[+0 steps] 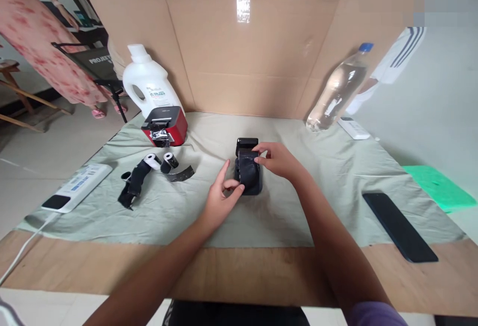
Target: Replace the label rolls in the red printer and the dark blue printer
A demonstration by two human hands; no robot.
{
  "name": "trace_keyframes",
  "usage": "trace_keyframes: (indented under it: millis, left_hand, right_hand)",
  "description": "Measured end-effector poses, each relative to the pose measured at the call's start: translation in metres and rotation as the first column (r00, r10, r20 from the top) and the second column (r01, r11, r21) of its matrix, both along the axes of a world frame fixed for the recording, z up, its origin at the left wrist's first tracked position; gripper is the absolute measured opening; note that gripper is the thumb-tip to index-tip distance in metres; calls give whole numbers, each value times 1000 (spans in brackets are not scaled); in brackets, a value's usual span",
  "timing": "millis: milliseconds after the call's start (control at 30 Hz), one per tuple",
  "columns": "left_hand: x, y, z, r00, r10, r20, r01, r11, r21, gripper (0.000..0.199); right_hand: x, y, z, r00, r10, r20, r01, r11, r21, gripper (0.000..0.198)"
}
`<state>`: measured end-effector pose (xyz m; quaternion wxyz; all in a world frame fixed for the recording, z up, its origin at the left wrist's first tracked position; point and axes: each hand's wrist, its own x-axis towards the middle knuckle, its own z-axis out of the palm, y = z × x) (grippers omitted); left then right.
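A small black device, perhaps a portable printer (256, 186), sits in the middle of the cloth with its black lid (247, 143) raised at the far end. A dark strip of paper (248, 169) curves over its top. My right hand (276, 159) pinches the upper right edge of that strip between thumb and fingers. On the near left side, my left hand (220, 196) rests with its index finger stretched out and its thumb tip touching the strip's lower edge. What lies under the strip is hidden.
Left are black-and-white paper rolls (170, 160), a red-black box-shaped printer (168, 126), a white jug (149, 79) and a white power strip (78, 186). Right are a clear bottle (338, 92) and a phone (399, 226). A cardboard screen (246, 57) closes the back. People stand beyond.
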<state>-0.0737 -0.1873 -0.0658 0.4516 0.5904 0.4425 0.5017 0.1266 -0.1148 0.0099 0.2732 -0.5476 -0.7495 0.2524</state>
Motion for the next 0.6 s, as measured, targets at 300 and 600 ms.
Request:
trace_keyframes:
  millis: [300, 600]
  left_hand:
    - [3, -4, -7, 972, -200, -125, 185, 975, -122, 77]
    - [5, 3, -19, 978, -207, -35, 196, 960, -200, 73]
  right_hand:
    - [-8, 12, -32, 983, -57, 177, 54, 998, 21, 25]
    - [-15, 14, -48, 956, -79, 281, 76, 997, 21, 25]
